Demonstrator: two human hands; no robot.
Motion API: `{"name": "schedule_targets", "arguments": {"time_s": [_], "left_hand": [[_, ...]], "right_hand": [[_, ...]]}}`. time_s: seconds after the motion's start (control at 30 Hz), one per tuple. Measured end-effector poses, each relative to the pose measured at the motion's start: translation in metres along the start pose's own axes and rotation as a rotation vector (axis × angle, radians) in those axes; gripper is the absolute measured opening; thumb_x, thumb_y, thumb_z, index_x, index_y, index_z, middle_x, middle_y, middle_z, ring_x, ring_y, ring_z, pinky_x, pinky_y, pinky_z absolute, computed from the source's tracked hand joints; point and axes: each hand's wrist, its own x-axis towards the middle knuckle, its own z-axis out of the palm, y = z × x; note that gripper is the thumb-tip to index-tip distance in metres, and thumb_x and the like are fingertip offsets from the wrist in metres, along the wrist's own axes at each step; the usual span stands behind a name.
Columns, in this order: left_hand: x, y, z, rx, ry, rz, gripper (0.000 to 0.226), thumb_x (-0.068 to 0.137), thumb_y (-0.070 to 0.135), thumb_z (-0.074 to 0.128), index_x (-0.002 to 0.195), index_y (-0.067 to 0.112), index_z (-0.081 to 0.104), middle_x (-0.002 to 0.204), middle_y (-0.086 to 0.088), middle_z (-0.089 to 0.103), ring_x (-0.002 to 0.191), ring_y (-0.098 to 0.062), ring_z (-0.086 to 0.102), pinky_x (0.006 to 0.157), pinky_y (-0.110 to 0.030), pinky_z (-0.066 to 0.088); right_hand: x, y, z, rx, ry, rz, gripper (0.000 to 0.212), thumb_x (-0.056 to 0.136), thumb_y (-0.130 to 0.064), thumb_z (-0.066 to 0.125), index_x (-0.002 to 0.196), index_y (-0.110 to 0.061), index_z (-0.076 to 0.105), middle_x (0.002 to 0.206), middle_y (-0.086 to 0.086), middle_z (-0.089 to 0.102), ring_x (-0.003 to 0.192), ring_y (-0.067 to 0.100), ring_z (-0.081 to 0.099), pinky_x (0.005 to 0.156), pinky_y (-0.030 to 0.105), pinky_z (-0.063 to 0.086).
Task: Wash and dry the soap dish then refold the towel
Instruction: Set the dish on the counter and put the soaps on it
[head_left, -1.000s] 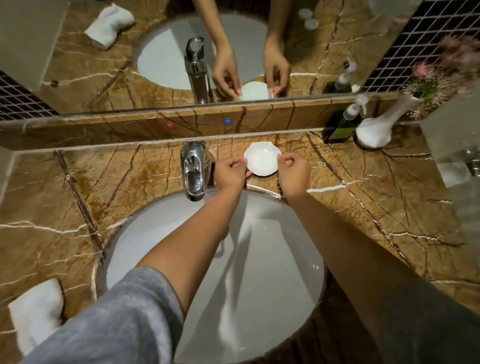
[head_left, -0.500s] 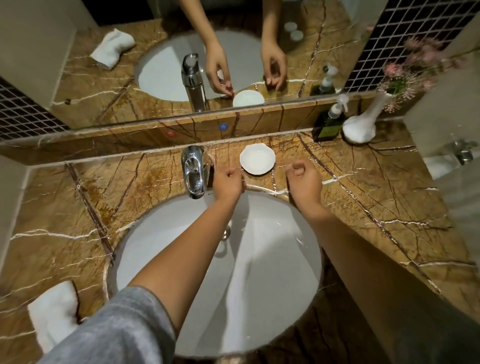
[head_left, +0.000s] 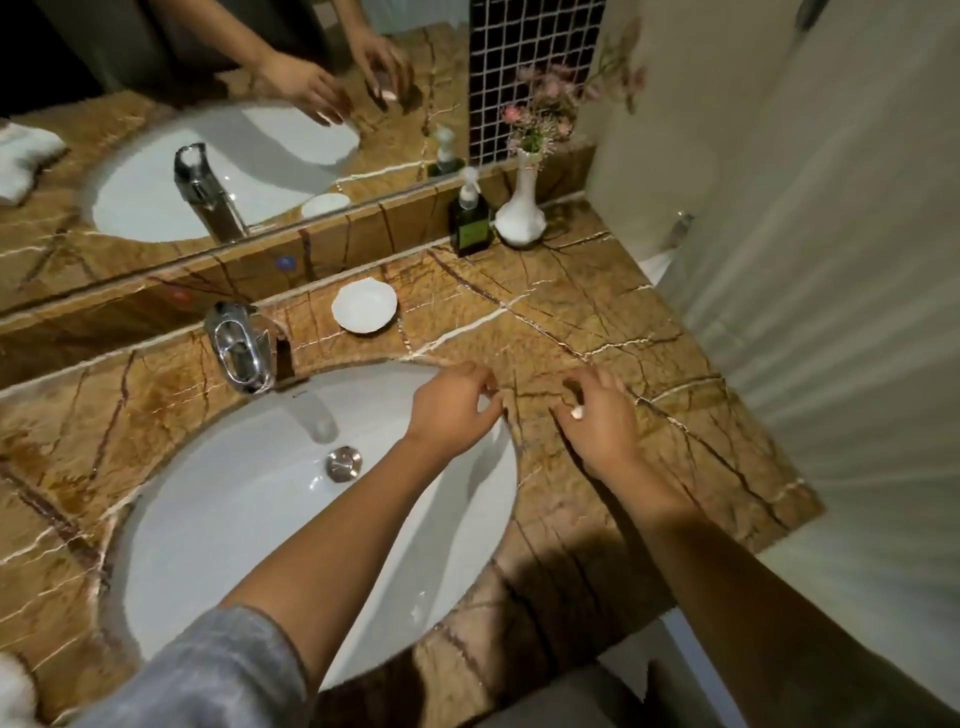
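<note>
The white soap dish (head_left: 364, 305) sits alone on the brown marble counter (head_left: 597, 322), just behind the sink (head_left: 249, 519) and a little to the right of the chrome faucet (head_left: 240, 347). No hand touches it; it stands well apart from both of them.

The left hand (head_left: 454, 410) hangs over the right rim of the sink, fingers loosely spread and curved, its grip loose and with nothing in it. The right hand (head_left: 597, 421) is near it, over the bare counter, fingers also relaxed and parted, holding nothing that I can see. A small pale spot shows at the thumb; it may be a nail or a bit of foam, the picture is too soft to say. The left arm wears a grey sleeve (head_left: 208, 670) pushed up near the elbow.

At the bottom left corner a piece of white towel (head_left: 15, 691) lies on the counter, mostly cut by the frame. At the back, against the mirror (head_left: 156, 78), a dark green pump bottle (head_left: 470, 221) stands just beside a white vase (head_left: 521, 210) with pink flowers. The basin looks dry of running water, and its metal drain plug (head_left: 343, 462) is visible in the middle.
</note>
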Motion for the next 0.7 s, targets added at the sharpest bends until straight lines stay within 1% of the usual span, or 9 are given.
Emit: {"name": "schedule_targets", "arguments": {"time_s": [0.1, 0.2, 0.27, 0.33, 0.4, 0.47, 0.53, 0.6, 0.7], "left_hand": [[-0.009, 0.016, 0.015, 0.046, -0.041, 0.050, 0.022, 0.088, 0.038, 0.050, 0.097, 0.024, 0.063, 0.099, 0.002, 0.064, 0.096, -0.019, 0.058, 0.064, -0.033, 0.052], [-0.014, 0.029, 0.021, 0.071, -0.027, 0.066, 0.024, 0.089, 0.038, 0.049, 0.098, 0.020, 0.062, 0.098, 0.000, 0.065, 0.094, -0.022, 0.059, 0.061, -0.031, 0.049], [-0.016, 0.034, 0.023, 0.080, -0.016, 0.082, 0.024, 0.089, 0.038, 0.049, 0.100, 0.020, 0.060, 0.099, -0.001, 0.065, 0.093, -0.022, 0.060, 0.060, -0.029, 0.046], [-0.019, 0.036, 0.022, 0.080, -0.022, 0.089, 0.025, 0.090, 0.039, 0.049, 0.101, 0.020, 0.060, 0.100, 0.000, 0.066, 0.093, -0.022, 0.061, 0.061, -0.030, 0.050], [-0.023, 0.035, 0.018, 0.089, -0.033, 0.081, 0.025, 0.090, 0.039, 0.048, 0.101, 0.019, 0.060, 0.100, 0.001, 0.066, 0.092, -0.021, 0.061, 0.063, -0.033, 0.054], [-0.027, 0.032, 0.014, 0.112, -0.038, 0.061, 0.025, 0.090, 0.039, 0.048, 0.100, 0.019, 0.060, 0.099, 0.001, 0.065, 0.090, -0.022, 0.061, 0.063, -0.035, 0.054], [-0.030, 0.027, 0.011, 0.129, -0.039, 0.045, 0.026, 0.091, 0.039, 0.046, 0.101, 0.020, 0.061, 0.099, 0.001, 0.066, 0.088, -0.022, 0.062, 0.061, -0.031, 0.052], [-0.032, 0.021, 0.006, 0.136, -0.028, 0.040, 0.028, 0.091, 0.039, 0.046, 0.104, 0.021, 0.062, 0.100, 0.002, 0.067, 0.087, -0.021, 0.064, 0.059, -0.027, 0.046], [-0.035, 0.015, 0.001, 0.158, -0.025, 0.042, 0.028, 0.091, 0.040, 0.046, 0.105, 0.021, 0.062, 0.101, 0.003, 0.068, 0.086, -0.020, 0.064, 0.058, -0.026, 0.043]], "right_hand": [[-0.015, 0.022, -0.006, -0.007, -0.066, 0.038, 0.046, 0.083, -0.025, 0.067, 0.126, -0.012, 0.057, 0.125, 0.012, 0.054, 0.121, 0.029, 0.045, 0.100, 0.038, 0.042], [-0.019, 0.028, -0.007, 0.012, -0.094, 0.055, 0.052, 0.081, -0.021, 0.070, 0.130, -0.011, 0.055, 0.128, 0.013, 0.053, 0.124, 0.030, 0.046, 0.103, 0.038, 0.042], [-0.019, 0.027, -0.004, 0.002, -0.104, 0.062, 0.053, 0.081, -0.020, 0.071, 0.130, -0.010, 0.055, 0.129, 0.013, 0.053, 0.123, 0.031, 0.046, 0.102, 0.036, 0.041], [-0.019, 0.025, 0.000, -0.017, -0.104, 0.056, 0.052, 0.081, -0.018, 0.071, 0.129, -0.008, 0.056, 0.128, 0.014, 0.054, 0.121, 0.032, 0.045, 0.100, 0.034, 0.039], [-0.018, 0.024, 0.002, -0.039, -0.106, 0.052, 0.050, 0.081, -0.018, 0.070, 0.128, -0.007, 0.056, 0.128, 0.015, 0.054, 0.119, 0.033, 0.045, 0.098, 0.034, 0.039], [-0.017, 0.022, -0.001, -0.059, -0.115, 0.054, 0.049, 0.080, -0.018, 0.069, 0.126, -0.006, 0.057, 0.126, 0.017, 0.054, 0.118, 0.034, 0.046, 0.096, 0.034, 0.040], [-0.017, 0.022, -0.007, -0.034, -0.096, 0.084, 0.049, 0.077, -0.020, 0.071, 0.122, -0.006, 0.060, 0.123, 0.018, 0.055, 0.116, 0.035, 0.048, 0.095, 0.034, 0.041], [-0.022, 0.023, -0.015, 0.007, -0.049, 0.116, 0.048, 0.075, -0.022, 0.072, 0.120, -0.007, 0.062, 0.120, 0.018, 0.056, 0.115, 0.036, 0.048, 0.094, 0.035, 0.042], [-0.039, 0.028, -0.025, -0.002, -0.076, 0.118, 0.055, 0.074, -0.022, 0.074, 0.126, -0.009, 0.059, 0.124, 0.017, 0.054, 0.120, 0.035, 0.045, 0.098, 0.035, 0.039]]}}
